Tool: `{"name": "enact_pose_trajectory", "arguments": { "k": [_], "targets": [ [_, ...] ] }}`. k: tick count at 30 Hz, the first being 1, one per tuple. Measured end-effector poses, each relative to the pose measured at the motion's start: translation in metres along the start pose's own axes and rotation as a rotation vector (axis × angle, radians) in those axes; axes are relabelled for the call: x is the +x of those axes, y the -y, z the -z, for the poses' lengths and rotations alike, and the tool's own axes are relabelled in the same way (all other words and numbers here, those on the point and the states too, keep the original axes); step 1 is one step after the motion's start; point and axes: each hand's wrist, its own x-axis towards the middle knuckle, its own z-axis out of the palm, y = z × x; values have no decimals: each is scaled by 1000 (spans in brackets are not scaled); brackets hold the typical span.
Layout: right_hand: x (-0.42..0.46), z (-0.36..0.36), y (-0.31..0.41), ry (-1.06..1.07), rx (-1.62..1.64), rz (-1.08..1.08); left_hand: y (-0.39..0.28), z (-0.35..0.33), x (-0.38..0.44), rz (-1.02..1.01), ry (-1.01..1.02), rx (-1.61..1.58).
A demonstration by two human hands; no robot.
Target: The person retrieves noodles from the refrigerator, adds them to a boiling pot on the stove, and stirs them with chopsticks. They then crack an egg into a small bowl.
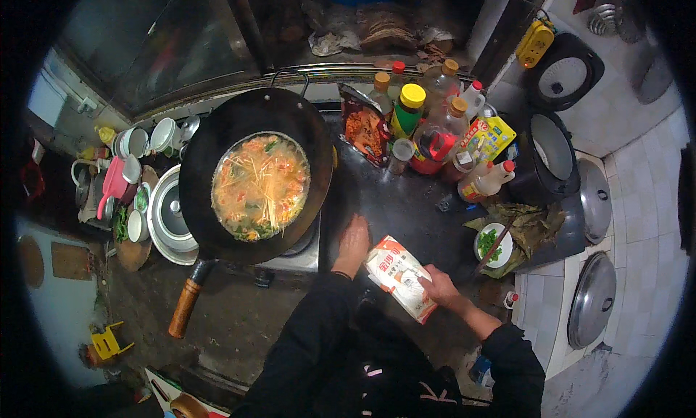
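My right hand grips the lower right side of a white-and-orange paper noodle packet, which bears printed writing. Just left of the packet, my left hand reaches over the dark countertop; its fingers are foreshortened, and nothing shows in it. A black wok with a wooden handle sits on a gas stove to the left. Inside it is a reddish soup with green leaves, and pale dry noodle sticks lie in a loose bundle on its surface.
Several sauce bottles and a red seasoning bag crowd the back. Chopsticks cross a white bowl of chopped greens at right, near an open rice cooker. A lidded metal pot stands left of the wok.
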Motion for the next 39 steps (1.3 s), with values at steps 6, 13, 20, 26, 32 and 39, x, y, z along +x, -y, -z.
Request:
{"name": "enact_pose_trajectory", "arguments": {
  "k": [6, 13, 20, 26, 32, 39],
  "targets": [
    [6, -7, -16, -71, 24, 22, -19, 19, -3, 137, 36, -96],
    [59, -21, 4, -239, -123, 67, -95, 110, -27, 0, -296, -525],
    [79, -27, 59, -136, -481, -89, -66, 284, -39, 37, -813, -413],
    [55, 20, 70, -226, -486, 97, -6, 308, -27, 8, -706, 116],
    [-4, 126, 14, -466, -805, 204, -39, 306, -64, 168, -632, -341],
    [-30, 144, -43, -371, -1129, 158, -120, 320, -74, 149, -244, -1257]
  ]
}}
